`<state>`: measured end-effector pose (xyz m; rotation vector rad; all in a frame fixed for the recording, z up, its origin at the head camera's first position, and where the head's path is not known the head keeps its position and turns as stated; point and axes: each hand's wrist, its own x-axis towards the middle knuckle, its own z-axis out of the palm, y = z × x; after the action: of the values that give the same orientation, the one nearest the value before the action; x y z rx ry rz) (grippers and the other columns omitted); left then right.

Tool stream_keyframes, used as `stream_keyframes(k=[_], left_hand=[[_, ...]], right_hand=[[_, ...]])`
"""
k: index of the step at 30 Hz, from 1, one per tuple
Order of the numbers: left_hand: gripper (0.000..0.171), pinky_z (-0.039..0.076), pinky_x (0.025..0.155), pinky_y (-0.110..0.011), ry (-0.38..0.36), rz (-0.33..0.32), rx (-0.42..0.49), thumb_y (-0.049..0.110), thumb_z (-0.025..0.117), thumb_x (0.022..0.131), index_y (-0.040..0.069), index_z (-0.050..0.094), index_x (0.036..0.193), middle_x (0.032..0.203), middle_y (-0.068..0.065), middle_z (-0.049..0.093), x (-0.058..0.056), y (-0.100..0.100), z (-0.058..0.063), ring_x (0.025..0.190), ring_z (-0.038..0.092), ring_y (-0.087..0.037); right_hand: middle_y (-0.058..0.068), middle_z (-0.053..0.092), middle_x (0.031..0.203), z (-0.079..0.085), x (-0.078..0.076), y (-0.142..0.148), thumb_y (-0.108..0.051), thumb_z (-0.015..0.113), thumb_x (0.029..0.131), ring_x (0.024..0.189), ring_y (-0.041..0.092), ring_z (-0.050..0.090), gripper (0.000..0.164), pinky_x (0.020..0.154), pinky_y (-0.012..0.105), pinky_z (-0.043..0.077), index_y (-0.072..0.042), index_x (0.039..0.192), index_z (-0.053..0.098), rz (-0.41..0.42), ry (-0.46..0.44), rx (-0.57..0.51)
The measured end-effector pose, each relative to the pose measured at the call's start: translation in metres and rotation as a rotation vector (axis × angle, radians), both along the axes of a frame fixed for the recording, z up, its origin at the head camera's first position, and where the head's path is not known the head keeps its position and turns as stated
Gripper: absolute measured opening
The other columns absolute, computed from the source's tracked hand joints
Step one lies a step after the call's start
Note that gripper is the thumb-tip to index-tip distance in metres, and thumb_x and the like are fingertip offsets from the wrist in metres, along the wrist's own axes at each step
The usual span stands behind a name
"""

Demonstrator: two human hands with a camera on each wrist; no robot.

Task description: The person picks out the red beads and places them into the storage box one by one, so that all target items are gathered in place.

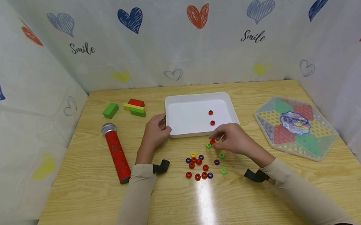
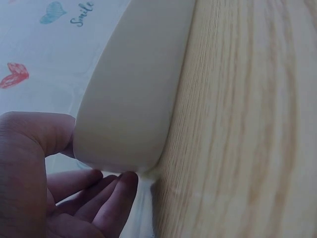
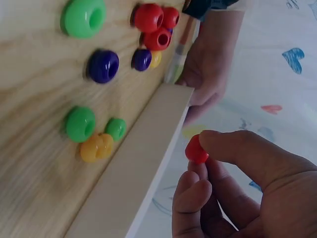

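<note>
My left hand holds the front left corner of a white tray. In the left wrist view the thumb lies at its rim and the fingertips touch the outside of its wall. Between thumb and fingers my right hand pinches a red bead, close to the tray's front edge. Inside the tray, toward the right, lie two red beads, one farther back than the other. Several loose beads in red, purple, green and yellow are spread over the table in front of the tray.
A red microphone lies left of the left hand. Behind it are a green block and a small group of red, yellow and green blocks. On the right lies a hexagonal game board box. Printed sheets hang around the table.
</note>
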<state>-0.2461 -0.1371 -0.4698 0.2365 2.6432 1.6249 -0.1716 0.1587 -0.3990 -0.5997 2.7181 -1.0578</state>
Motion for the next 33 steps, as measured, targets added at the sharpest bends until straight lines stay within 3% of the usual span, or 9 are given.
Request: stream_keyframes(k=[12,22,33], left_hand=[[0.061,0.052,0.107,-0.038,0.006,0.001,-0.009,0.010,0.062,0.088,0.003,0.050,0.148,0.145,-0.017,0.053,0.000,0.000,-0.002,0.134,0.056,-0.029],[0.061,0.052,0.108,-0.037,0.006,0.001,-0.011,0.009,0.061,0.088,0.002,0.050,0.148,0.146,-0.017,0.052,0.000,0.000,-0.001,0.135,0.055,-0.029],[0.061,0.052,0.108,-0.038,-0.010,0.010,-0.022,0.009,0.061,0.089,0.001,0.049,0.148,0.146,-0.016,0.052,0.002,0.002,0.002,0.136,0.054,-0.028]], right_hand=[[0.010,0.076,0.095,-0.001,-0.042,-0.013,-0.009,0.080,0.083,0.086,0.020,0.069,0.017,0.079,0.036,0.061,-0.007,0.100,0.079,-0.032,-0.017,-0.028],[0.007,0.074,0.090,-0.003,-0.071,-0.022,-0.013,0.081,0.083,0.080,0.018,0.063,0.019,0.070,0.028,0.053,-0.007,0.101,0.080,-0.084,-0.057,-0.002],[0.010,0.075,0.095,-0.016,-0.096,-0.027,-0.011,0.081,0.082,0.085,0.020,0.064,0.023,0.069,0.025,0.051,-0.005,0.104,0.079,-0.121,-0.091,0.034]])
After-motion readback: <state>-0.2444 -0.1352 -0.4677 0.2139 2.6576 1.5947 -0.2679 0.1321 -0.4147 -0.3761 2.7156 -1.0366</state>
